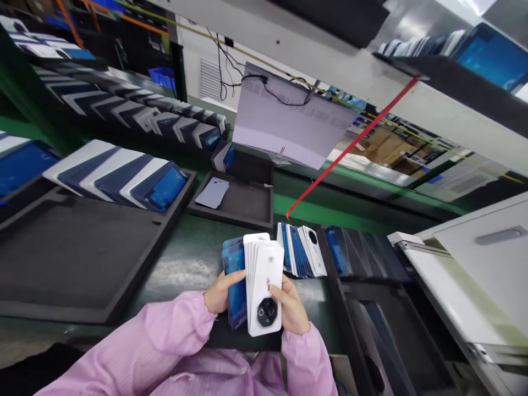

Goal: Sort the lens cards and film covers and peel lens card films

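A stack of covers point(256, 280) is held upright just above the counter point(181, 264), close to the body. The left hand point(220, 294) is wrapped around the blue side of the stack, and the right hand point(292, 311) is closed on the white front cover. The covers are fanned out at the top, so one could slip loose and be dropped if the grip is eased. The glossy faces could be scratched by rubbing together. Just behind, more covers point(303, 250) are leaned in a row and could be knocked over by a bump. Farther off, a lone cover point(212, 192) is laid in a dark tray point(247, 206).
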`<state>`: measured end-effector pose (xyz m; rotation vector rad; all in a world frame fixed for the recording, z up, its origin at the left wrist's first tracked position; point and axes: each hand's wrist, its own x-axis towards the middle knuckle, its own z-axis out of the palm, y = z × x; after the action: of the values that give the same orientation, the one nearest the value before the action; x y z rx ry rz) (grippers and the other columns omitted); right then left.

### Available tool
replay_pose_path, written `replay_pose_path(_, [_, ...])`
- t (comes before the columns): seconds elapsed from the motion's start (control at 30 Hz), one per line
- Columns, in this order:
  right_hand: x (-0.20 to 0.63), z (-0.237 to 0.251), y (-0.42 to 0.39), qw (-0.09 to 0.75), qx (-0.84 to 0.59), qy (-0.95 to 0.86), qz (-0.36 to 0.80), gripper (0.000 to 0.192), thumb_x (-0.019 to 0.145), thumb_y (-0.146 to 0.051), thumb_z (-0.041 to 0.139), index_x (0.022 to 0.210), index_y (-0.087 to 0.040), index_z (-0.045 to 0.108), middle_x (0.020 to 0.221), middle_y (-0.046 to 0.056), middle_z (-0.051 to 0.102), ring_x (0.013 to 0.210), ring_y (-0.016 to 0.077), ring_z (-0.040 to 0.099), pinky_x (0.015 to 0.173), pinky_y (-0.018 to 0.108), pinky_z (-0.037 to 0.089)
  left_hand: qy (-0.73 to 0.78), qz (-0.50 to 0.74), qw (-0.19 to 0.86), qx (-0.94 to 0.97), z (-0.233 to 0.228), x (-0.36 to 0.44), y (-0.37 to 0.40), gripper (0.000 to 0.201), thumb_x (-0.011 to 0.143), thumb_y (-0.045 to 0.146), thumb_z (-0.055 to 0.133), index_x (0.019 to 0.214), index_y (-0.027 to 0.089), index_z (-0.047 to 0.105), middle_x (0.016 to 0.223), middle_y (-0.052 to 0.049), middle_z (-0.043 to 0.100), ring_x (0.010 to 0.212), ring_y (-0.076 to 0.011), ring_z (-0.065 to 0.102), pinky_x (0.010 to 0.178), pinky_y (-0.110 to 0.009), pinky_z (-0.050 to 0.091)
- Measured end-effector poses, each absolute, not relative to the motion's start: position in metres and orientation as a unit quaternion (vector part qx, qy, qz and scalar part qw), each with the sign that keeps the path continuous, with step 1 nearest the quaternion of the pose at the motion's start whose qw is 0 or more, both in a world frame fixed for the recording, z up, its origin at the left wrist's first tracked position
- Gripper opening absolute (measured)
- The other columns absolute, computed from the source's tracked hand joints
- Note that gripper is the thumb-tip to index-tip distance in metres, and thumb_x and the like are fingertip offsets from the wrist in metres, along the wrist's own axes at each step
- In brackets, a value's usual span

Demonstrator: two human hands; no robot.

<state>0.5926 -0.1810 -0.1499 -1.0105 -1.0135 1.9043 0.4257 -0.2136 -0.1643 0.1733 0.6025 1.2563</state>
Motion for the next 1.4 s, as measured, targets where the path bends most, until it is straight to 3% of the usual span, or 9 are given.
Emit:
replay_pose_path(0.27, [0.588,-0.162,-0.192,0.425,-0.387,-0.433,0.694,0.039,0.067,-0.031,0.077,0.102,-0.024,0.062,0.104,0.005,0.07,0.095,0.0227,0.065,0.089,0.039,0.048,0.321,0.591,0.734,0.097,-0.165,0.424,-0.219,0.05,0.06,0.021,0.076,0.108,0.014,0.066,0.098,-0.012,0.073,0.104,-0.0359,0.062,0.092,-0.047,0.047])
replay_pose_path(0.5, [0.599,-0.169,-0.197,0.337,-0.392,-0.468,0.716,0.037,0.073,-0.036,0.073,0.106,-0.021,0.063,0.108,0.007,0.069,0.1,0.0246,0.063,0.094,0.043,0.044,0.388,0.615,0.684,0.062,-0.153,0.412,-0.219,0.059,0.062,0.028,0.078,0.117,0.014,0.06,0.096,-0.01,0.074,0.097,-0.0336,0.066,0.088,-0.044,0.051])
replay_pose_path(0.83, [0.61,-0.161,-0.198,0.265,-0.386,-0.549,0.693,0.037,0.081,-0.038,0.065,0.113,-0.021,0.059,0.107,0.008,0.069,0.098,0.0247,0.064,0.089,0.04,0.048,0.314,0.637,0.702,0.052,-0.143,0.394,-0.217,0.06,0.062,0.028,0.076,0.118,0.013,0.059,0.093,-0.01,0.074,0.097,-0.0347,0.066,0.09,-0.046,0.049])
replay_pose_path(0.93, [0.615,-0.156,-0.203,0.285,-0.432,-0.637,0.571,0.029,0.085,-0.035,0.058,0.111,-0.023,0.059,0.105,0.009,0.069,0.094,0.0252,0.065,0.084,0.038,0.051,0.325,0.661,0.675,0.046,-0.143,0.395,-0.215,0.057,0.063,0.029,0.076,0.116,0.014,0.059,0.096,-0.01,0.073,0.1,-0.0339,0.064,0.09,-0.045,0.049])
replay_pose_path(1.03, [0.615,-0.146,-0.21,0.313,-0.465,-0.767,0.312,0.02,0.087,-0.025,0.052,0.105,-0.023,0.061,0.096,0.009,0.07,0.084,0.0256,0.067,0.073,0.036,0.053,0.348,0.67,0.655,0.037,-0.145,0.4,-0.214,0.049,0.067,0.033,0.075,0.111,0.015,0.061,0.101,-0.011,0.072,0.098,-0.0314,0.065,0.087,-0.042,0.05])
replay_pose_path(1.17, [0.604,-0.124,-0.218,0.241,-0.379,-0.889,0.091,0.039,0.084,-0.01,0.041,0.113,-0.024,0.061,0.092,0.009,0.07,0.079,0.0251,0.066,0.068,0.036,0.052,0.357,0.706,0.611,0.028,-0.145,0.409,-0.21,0.056,0.073,0.036,0.072,0.123,0.024,0.051,0.111,-0.008,0.067,0.098,-0.0233,0.063,0.078,-0.034,0.053])
replay_pose_path(1.27, [0.604,-0.107,-0.221,0.195,-0.32,-0.925,0.068,0.05,0.081,-0.005,0.037,0.123,-0.025,0.057,0.097,0.009,0.071,0.079,0.024,0.065,0.068,0.035,0.052,0.383,0.696,0.607,-0.027,-0.144,0.404,-0.204,0.053,0.075,0.03,0.067,0.124,0.026,0.048,0.102,-0.004,0.067,0.089,-0.0196,0.064,0.07,-0.031,0.054])
replay_pose_path(1.4, [0.627,-0.094,-0.209,0.219,-0.298,-0.901,0.227,0.04,0.083,-0.009,0.047,0.115,-0.029,0.061,0.098,0.005,0.071,0.084,0.0225,0.067,0.072,0.033,0.054,0.302,0.733,0.607,-0.055,-0.14,0.38,-0.2,0.042,0.078,0.034,0.052,0.118,0.022,0.054,0.085,-0.003,0.067,0.076,-0.0184,0.065,0.077,-0.038,0.053])
